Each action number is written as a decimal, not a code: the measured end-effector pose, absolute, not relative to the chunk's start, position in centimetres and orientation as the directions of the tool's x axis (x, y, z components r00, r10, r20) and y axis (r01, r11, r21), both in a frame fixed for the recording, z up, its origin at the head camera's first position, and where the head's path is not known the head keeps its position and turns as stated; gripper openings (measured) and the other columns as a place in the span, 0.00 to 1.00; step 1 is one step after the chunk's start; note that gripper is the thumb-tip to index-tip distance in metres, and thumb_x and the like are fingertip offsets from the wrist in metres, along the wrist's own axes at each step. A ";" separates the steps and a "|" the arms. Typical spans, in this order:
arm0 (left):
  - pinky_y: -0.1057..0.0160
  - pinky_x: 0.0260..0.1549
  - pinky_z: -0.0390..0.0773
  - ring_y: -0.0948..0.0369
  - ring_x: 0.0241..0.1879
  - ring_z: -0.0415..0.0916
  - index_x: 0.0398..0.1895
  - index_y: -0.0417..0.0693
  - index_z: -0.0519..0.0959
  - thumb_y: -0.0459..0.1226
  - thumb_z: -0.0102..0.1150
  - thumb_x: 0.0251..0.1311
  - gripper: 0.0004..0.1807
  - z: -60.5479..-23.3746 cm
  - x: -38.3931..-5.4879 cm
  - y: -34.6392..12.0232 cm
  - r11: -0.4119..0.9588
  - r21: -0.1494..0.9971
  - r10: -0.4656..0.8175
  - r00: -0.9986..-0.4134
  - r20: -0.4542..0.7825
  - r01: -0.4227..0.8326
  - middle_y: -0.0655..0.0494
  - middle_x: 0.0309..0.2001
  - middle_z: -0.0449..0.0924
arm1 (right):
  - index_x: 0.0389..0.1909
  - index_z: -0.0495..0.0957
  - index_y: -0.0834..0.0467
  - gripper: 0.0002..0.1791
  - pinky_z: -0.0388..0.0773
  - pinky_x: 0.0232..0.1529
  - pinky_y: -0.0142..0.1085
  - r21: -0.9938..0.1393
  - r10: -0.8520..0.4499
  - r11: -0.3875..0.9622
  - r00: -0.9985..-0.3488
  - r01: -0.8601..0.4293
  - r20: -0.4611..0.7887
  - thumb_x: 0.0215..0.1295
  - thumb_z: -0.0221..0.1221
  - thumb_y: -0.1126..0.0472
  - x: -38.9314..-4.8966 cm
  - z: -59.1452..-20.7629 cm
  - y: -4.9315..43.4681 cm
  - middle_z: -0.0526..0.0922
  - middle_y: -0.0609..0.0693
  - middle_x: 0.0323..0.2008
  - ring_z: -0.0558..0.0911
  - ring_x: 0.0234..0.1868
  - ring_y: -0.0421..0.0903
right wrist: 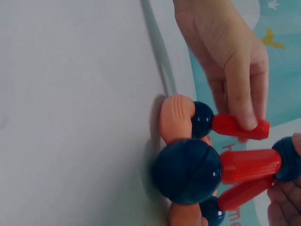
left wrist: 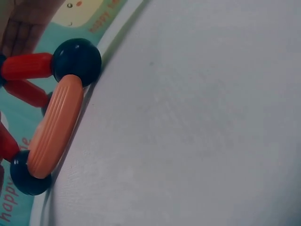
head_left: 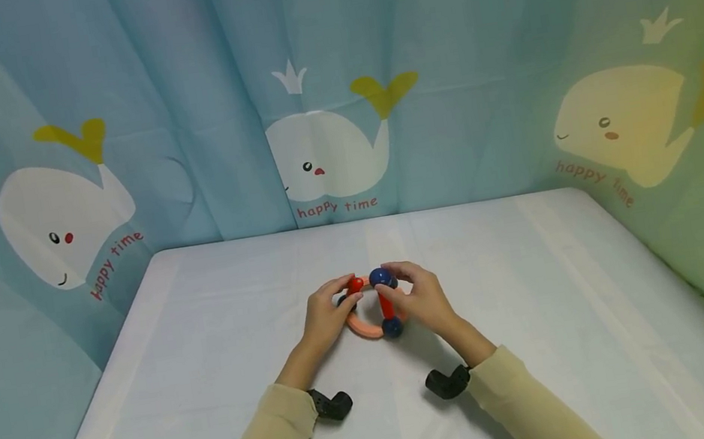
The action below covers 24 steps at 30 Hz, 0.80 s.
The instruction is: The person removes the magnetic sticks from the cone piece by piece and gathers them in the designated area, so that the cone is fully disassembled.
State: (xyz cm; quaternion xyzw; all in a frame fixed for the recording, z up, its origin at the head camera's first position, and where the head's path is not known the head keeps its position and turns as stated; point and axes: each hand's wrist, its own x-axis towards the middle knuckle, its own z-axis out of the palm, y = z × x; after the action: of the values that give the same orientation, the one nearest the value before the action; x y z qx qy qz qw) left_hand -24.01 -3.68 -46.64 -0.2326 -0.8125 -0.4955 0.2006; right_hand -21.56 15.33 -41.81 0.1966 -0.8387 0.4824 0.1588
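A ring of curved orange rods [left wrist: 56, 127] and dark blue balls [right wrist: 188, 170] lies on the table. Two red rods [right wrist: 250, 165] rise from balls in the ring and meet at an upper blue ball [head_left: 380, 277]. My right hand [head_left: 424, 300] holds that upper ball between thumb and fingers. Across the ring, my left hand [head_left: 327, 316] pinches another red rod [right wrist: 240, 126], whose lower end meets a ring ball [right wrist: 203, 119]. The free end of this rod points up. In the left wrist view, only a sliver of the left hand shows at the edge.
The white table [head_left: 218, 421] stretches around the toy on all sides. Behind it hangs a blue curtain [head_left: 201, 121] printed with whales. A black wrist camera [head_left: 332, 406] sits on the left wrist, another wrist camera [head_left: 448, 384] on the right.
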 end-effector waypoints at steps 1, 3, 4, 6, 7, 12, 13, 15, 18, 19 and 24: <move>0.58 0.46 0.74 0.55 0.46 0.75 0.50 0.38 0.77 0.36 0.65 0.53 0.21 -46.6 -23.8 -3.7 0.401 0.708 0.154 -0.805 0.573 0.581 0.49 0.45 0.79 | 0.49 0.76 0.67 0.21 0.72 0.51 0.45 -0.754 -0.177 0.448 -0.875 -0.480 0.451 0.56 0.64 0.62 -21.6 -41.7 15.4 0.78 0.59 0.47 0.77 0.49 0.53; 0.58 0.47 0.73 0.56 0.46 0.75 0.50 0.38 0.77 0.36 0.66 0.51 0.22 -46.3 -23.3 -3.7 0.398 0.711 0.073 -0.792 0.606 0.580 0.51 0.45 0.80 | 0.50 0.75 0.67 0.22 0.71 0.53 0.44 -0.769 -0.184 0.431 -0.881 -0.471 0.437 0.56 0.64 0.61 -21.7 -41.5 15.6 0.78 0.58 0.48 0.76 0.50 0.53; 0.58 0.47 0.73 0.57 0.46 0.75 0.49 0.38 0.78 0.35 0.67 0.50 0.21 -46.1 -22.9 -3.6 0.398 0.714 0.023 -0.784 0.620 0.576 0.52 0.44 0.80 | 0.50 0.75 0.67 0.22 0.70 0.53 0.44 -0.775 -0.190 0.423 -0.883 -0.469 0.430 0.56 0.64 0.61 -21.7 -41.5 15.6 0.78 0.59 0.48 0.76 0.50 0.53; 0.58 0.45 0.74 0.57 0.44 0.76 0.46 0.38 0.79 0.34 0.67 0.50 0.19 -45.8 -22.0 -3.4 0.385 0.722 -0.067 -0.763 0.643 0.575 0.52 0.42 0.81 | 0.51 0.74 0.69 0.22 0.69 0.55 0.45 -0.788 -0.206 0.398 -0.883 -0.469 0.422 0.57 0.63 0.62 -21.8 -41.1 15.8 0.77 0.60 0.49 0.75 0.51 0.54; 0.59 0.45 0.75 0.58 0.43 0.76 0.45 0.38 0.80 0.34 0.67 0.49 0.17 -45.7 -21.6 -3.2 0.382 0.726 -0.097 -0.756 0.647 0.572 0.53 0.41 0.81 | 0.50 0.74 0.70 0.21 0.68 0.55 0.46 -0.789 -0.217 0.390 -0.880 -0.474 0.422 0.58 0.62 0.64 -21.7 -40.7 15.7 0.77 0.62 0.49 0.75 0.51 0.55; 0.58 0.41 0.76 0.58 0.40 0.78 0.41 0.38 0.82 0.33 0.67 0.50 0.14 -45.3 -19.9 -1.9 0.380 0.758 -0.081 -0.798 0.598 0.530 0.53 0.37 0.82 | 0.50 0.72 0.75 0.19 0.67 0.55 0.50 -0.819 -0.269 0.315 -0.873 -0.479 0.407 0.59 0.59 0.70 -21.2 -38.6 15.6 0.75 0.67 0.48 0.74 0.51 0.60; 0.58 0.40 0.77 0.58 0.40 0.78 0.41 0.38 0.82 0.34 0.68 0.49 0.15 -45.3 -19.7 -1.6 0.383 0.772 -0.070 -0.818 0.571 0.506 0.53 0.37 0.82 | 0.50 0.72 0.75 0.19 0.67 0.55 0.50 -0.828 -0.278 0.305 -0.876 -0.470 0.395 0.59 0.59 0.70 -21.0 -38.3 15.6 0.75 0.68 0.48 0.74 0.51 0.61; 0.60 0.35 0.77 0.57 0.35 0.77 0.41 0.37 0.81 0.36 0.68 0.49 0.16 -45.4 -19.4 -1.1 0.390 0.796 -0.050 -0.853 0.519 0.462 0.52 0.37 0.82 | 0.51 0.71 0.75 0.19 0.66 0.56 0.49 -0.846 -0.297 0.287 -0.881 -0.450 0.368 0.59 0.58 0.70 -21.0 -38.1 15.6 0.75 0.68 0.49 0.73 0.53 0.60; 0.65 0.26 0.77 0.58 0.31 0.77 0.43 0.38 0.81 0.39 0.68 0.50 0.18 -45.3 -19.2 -0.2 0.412 0.815 -0.014 -0.891 0.453 0.408 0.51 0.38 0.82 | 0.52 0.70 0.75 0.20 0.64 0.57 0.49 -0.860 -0.328 0.277 -0.884 -0.428 0.334 0.59 0.58 0.71 -21.1 -38.0 15.8 0.74 0.69 0.51 0.72 0.54 0.61; 0.67 0.25 0.76 0.58 0.32 0.77 0.44 0.39 0.81 0.40 0.68 0.50 0.19 -45.3 -19.2 0.0 0.419 0.816 0.000 -0.898 0.439 0.399 0.51 0.38 0.82 | 0.52 0.70 0.75 0.20 0.64 0.57 0.50 -0.862 -0.338 0.276 -0.882 -0.425 0.327 0.59 0.58 0.71 -21.2 -38.0 15.8 0.73 0.69 0.51 0.71 0.55 0.61; 0.64 0.34 0.78 0.59 0.39 0.79 0.41 0.42 0.81 0.40 0.66 0.51 0.15 -45.2 -19.2 1.2 0.481 0.779 0.049 -0.899 0.434 0.402 0.53 0.37 0.82 | 0.53 0.71 0.73 0.20 0.64 0.58 0.50 -0.861 -0.381 0.288 -0.875 -0.419 0.299 0.60 0.57 0.71 -21.6 -38.2 16.0 0.74 0.67 0.52 0.71 0.55 0.60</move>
State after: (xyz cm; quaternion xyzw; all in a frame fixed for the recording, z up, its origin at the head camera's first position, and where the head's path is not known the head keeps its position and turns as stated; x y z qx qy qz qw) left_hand -19.25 1.18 -45.22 -0.1342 -0.8415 -0.4916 0.1796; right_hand -21.60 15.99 -38.21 0.2492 -0.8022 0.5423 0.0177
